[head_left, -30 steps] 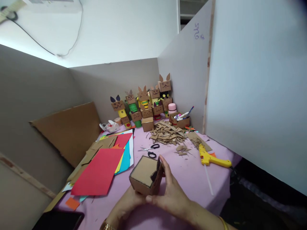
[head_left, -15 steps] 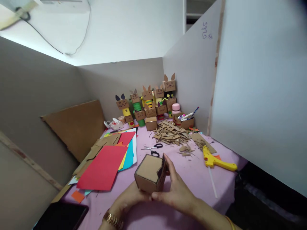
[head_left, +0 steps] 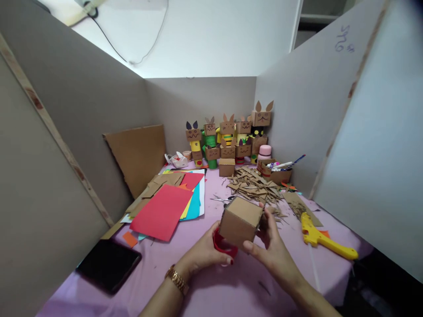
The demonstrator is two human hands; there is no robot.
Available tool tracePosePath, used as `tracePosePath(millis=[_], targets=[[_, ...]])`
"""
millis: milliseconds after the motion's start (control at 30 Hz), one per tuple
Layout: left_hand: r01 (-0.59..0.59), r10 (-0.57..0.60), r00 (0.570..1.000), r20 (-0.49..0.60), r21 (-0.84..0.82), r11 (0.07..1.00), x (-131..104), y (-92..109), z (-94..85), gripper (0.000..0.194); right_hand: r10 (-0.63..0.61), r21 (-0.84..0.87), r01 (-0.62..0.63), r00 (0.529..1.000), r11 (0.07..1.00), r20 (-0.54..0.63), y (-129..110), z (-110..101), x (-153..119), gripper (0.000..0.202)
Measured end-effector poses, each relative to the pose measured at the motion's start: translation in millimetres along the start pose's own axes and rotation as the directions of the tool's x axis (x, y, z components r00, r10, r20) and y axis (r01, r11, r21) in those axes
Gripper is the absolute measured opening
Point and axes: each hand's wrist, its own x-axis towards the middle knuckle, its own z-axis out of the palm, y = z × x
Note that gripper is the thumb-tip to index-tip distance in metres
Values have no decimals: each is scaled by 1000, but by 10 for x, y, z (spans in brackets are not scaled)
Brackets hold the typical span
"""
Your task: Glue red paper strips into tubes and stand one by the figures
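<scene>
I hold a brown cardboard cube [head_left: 240, 220] just above the pink table cover [head_left: 251, 281], with both hands on it. My left hand [head_left: 205, 252] grips its lower left side, where a red round piece [head_left: 222, 246] shows under the cube. My right hand [head_left: 272, 246] grips the right side, its thumb on the lower front corner. The underside of the cube is hidden.
Coloured paper sheets [head_left: 165, 210] and cardboard lie to the left, a black tablet [head_left: 107, 265] at the near left. A yellow glue gun [head_left: 322, 237] is on the right. Behind are cardboard scraps [head_left: 254, 185], scissors [head_left: 222, 200], a pen box [head_left: 277, 171] and several cardboard figures [head_left: 228, 136]. Partition walls enclose the table.
The cube has turned so that a plain face looks up, and a red piece now shows beneath it. The view has swung left, showing the tablet and more of the left partition.
</scene>
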Motion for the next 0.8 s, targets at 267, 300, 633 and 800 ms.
tracePosePath(millis=[267, 300, 633, 800], targets=[[1, 7, 996, -94, 87, 996, -25, -116, 15, 67, -19, -171, 28, 998, 985, 53, 78, 41, -46, 105], [-11, 20, 995, -101, 97, 995, -28, -114, 27, 65, -28, -201, 40, 998, 979, 61, 100, 46, -53, 105], [-117, 124, 990, -71, 100, 988, -33, -18, 139, 66, -2, -311, 36, 994, 950, 110, 151, 108, -71, 112], [-98, 105, 993, -50, 128, 987, -13, 48, 115, 70, -81, -273, 109, 990, 956, 115, 160, 63, -45, 120]])
